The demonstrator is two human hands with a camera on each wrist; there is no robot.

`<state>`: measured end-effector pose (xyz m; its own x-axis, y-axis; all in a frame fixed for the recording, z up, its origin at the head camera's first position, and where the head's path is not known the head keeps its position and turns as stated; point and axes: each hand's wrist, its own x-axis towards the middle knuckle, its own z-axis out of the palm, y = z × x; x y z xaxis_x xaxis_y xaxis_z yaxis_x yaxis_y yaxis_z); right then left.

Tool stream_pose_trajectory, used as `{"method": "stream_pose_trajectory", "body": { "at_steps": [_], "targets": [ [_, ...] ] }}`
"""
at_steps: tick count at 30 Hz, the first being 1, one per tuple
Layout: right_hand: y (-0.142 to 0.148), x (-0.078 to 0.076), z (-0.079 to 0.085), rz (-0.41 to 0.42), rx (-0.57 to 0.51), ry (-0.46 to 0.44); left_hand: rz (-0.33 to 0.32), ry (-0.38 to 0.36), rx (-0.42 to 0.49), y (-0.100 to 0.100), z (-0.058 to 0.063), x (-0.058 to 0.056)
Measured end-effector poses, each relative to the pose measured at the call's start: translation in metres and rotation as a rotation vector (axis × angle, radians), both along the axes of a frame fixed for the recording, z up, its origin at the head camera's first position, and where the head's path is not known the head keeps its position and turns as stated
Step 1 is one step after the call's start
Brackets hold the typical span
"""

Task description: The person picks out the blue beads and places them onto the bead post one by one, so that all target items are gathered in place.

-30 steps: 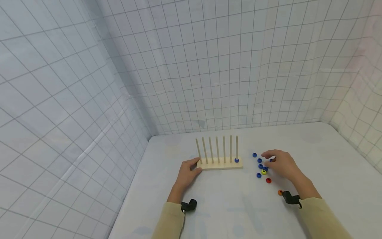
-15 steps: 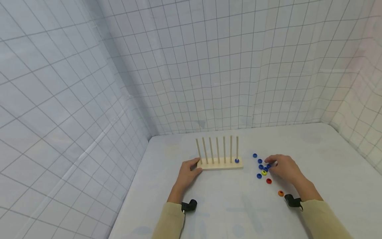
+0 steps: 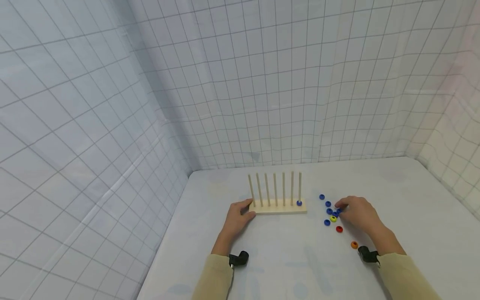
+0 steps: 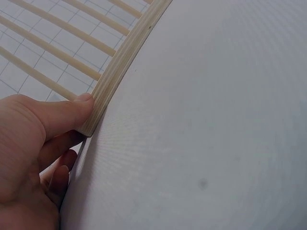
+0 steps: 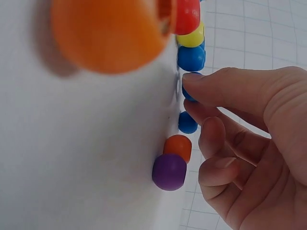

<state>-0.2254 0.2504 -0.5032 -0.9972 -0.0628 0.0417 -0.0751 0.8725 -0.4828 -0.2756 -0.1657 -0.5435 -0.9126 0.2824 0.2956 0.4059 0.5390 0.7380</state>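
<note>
In the head view, my left hand (image 3: 237,218) grips the left end of a wooden peg rack (image 3: 277,208), thumb along the front of its base and fingers behind. Several thin upright pegs stand on it; the rightmost carries one blue bead (image 3: 299,203). Over to the right, my right hand (image 3: 359,214) pinches another blue bead (image 3: 339,211) between thumb and index finger, low at the table top; the thumb covers most of it in the right wrist view. Beside it lie more blue beads (image 3: 329,211) and a yellow bead (image 3: 333,218).
A red bead (image 3: 339,229) and an orange bead (image 3: 354,245) lie nearer the right wrist. A purple bead (image 5: 169,171) and a second orange bead (image 5: 178,147) show below the fingers in the right wrist view. Gridded white curtains (image 3: 262,104) surround the white table (image 3: 285,258).
My right hand has come down slightly toward the near side, and its thumb and index finger have closed on a blue bead. The left hand keeps its grip on the peg rack.
</note>
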Motion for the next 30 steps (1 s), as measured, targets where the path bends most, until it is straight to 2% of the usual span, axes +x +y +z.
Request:
{"method": "stream_pose_trajectory", "body": {
  "at_steps": [6,14,22,30],
  "targets": [
    [0.001,0.001,0.003,-0.005,-0.005,0.012,-0.004,-0.001,0.02,0.0,-0.001,0.0],
    [0.001,0.004,0.011,-0.017,-0.021,0.017,-0.001,0.015,-0.001,0.0,-0.002,0.0],
    [-0.002,0.007,0.019,-0.002,-0.019,0.066,0.014,-0.015,0.006,0.001,0.003,0.004],
    [-0.004,0.01,0.027,-0.016,-0.019,0.084,0.013,-0.014,-0.015,0.001,0.002,0.002]
  ]
}}
